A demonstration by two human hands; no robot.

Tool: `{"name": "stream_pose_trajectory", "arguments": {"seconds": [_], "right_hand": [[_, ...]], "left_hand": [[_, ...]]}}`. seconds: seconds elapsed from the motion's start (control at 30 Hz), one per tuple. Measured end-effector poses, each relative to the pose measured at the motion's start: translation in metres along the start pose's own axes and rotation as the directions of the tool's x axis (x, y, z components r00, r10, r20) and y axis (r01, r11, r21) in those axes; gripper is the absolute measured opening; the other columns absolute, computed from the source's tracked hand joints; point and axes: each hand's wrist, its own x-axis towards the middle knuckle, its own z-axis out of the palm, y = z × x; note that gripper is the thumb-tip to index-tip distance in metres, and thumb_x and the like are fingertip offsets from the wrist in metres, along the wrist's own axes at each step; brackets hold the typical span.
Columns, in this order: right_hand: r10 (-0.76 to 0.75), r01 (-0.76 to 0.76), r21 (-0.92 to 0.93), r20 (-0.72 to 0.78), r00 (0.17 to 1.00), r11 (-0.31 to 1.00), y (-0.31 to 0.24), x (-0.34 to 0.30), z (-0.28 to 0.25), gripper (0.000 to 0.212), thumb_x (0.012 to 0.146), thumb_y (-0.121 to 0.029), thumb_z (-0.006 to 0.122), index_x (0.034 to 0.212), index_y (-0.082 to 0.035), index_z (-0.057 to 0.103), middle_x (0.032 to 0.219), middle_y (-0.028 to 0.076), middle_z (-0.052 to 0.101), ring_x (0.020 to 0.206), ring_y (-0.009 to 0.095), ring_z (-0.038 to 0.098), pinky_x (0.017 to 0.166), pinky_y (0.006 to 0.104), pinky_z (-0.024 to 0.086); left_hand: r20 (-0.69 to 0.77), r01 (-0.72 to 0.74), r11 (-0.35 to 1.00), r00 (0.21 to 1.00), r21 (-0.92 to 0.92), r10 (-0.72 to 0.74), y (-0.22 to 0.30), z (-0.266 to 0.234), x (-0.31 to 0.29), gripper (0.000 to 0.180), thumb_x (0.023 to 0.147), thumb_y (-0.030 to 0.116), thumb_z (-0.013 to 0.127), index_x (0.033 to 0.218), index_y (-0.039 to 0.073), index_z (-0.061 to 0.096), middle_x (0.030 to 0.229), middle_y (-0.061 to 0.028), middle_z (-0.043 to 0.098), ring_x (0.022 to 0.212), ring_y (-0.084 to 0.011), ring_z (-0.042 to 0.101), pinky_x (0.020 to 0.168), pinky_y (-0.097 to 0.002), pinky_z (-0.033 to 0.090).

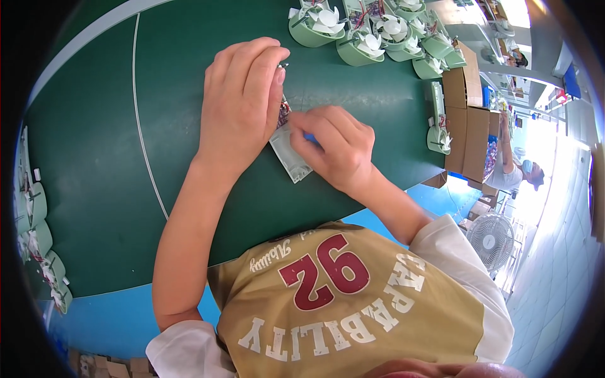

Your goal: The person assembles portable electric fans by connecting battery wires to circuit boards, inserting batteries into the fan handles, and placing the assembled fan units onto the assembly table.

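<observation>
A pale green-white plastic housing (291, 157) lies slanted on the green table, with red and dark wires (283, 113) showing in its upper part. My left hand (242, 101) curls over the upper end of the housing, thumb along its edge, and hides much of it. A small metal-looking tip shows by the forefinger. My right hand (337, 142) is closed beside the wires, fingers bent inward. Something blue (309, 137) shows between its fingers; the rest of it is covered, so its kind cannot be made out.
Several light green fan housings with white blades (328, 21) crowd the table's far right, and one more (438, 140) stands at the right edge. More line the left edge (38, 208). Cardboard boxes (465, 129), a standing fan (490, 241) and another person (513, 176) are beyond.
</observation>
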Motion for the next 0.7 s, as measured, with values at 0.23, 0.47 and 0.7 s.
{"name": "stream_pose_trajectory", "arguments": {"seconds": [0.23,0.47,0.7], "right_hand": [[-0.019,0.044,-0.153,0.16,0.987,0.987,-0.006,0.0,-0.011,0.016,0.075,0.002,0.078,0.086,-0.005,0.069,0.076,0.002,0.062,0.061,0.017,0.061,0.048,0.0301,0.047],[0.311,-0.393,0.245,0.315,0.897,0.886,-0.004,0.002,-0.035,0.029,0.08,-0.004,0.078,0.107,-0.002,0.068,0.092,0.007,0.065,0.08,0.021,0.067,0.07,0.0309,0.056],[0.589,-0.739,0.333,0.451,0.67,0.586,-0.017,-0.033,-0.057,0.038,0.079,-0.003,0.081,0.115,-0.002,0.069,0.103,0.011,0.069,0.088,0.02,0.069,0.078,0.0324,0.058]], "left_hand": [[0.023,-0.021,1.0,1.0,0.001,0.021,0.0,0.003,0.002,0.021,0.09,0.003,0.064,0.111,0.007,0.062,0.116,-0.006,0.063,0.105,-0.029,0.06,0.087,-0.0405,0.048],[0.028,0.0,1.0,1.0,-0.008,0.001,0.0,0.004,0.001,0.017,0.092,0.003,0.062,0.108,0.007,0.064,0.115,-0.0075,0.064,0.103,-0.0303,0.061,0.088,-0.0407,0.048],[0.054,0.015,1.0,0.998,0.017,-0.016,0.004,0.003,0.0,0.016,0.094,0.004,0.06,0.109,0.006,0.065,0.117,-0.0084,0.064,0.103,-0.0296,0.061,0.089,-0.0399,0.048]]}}
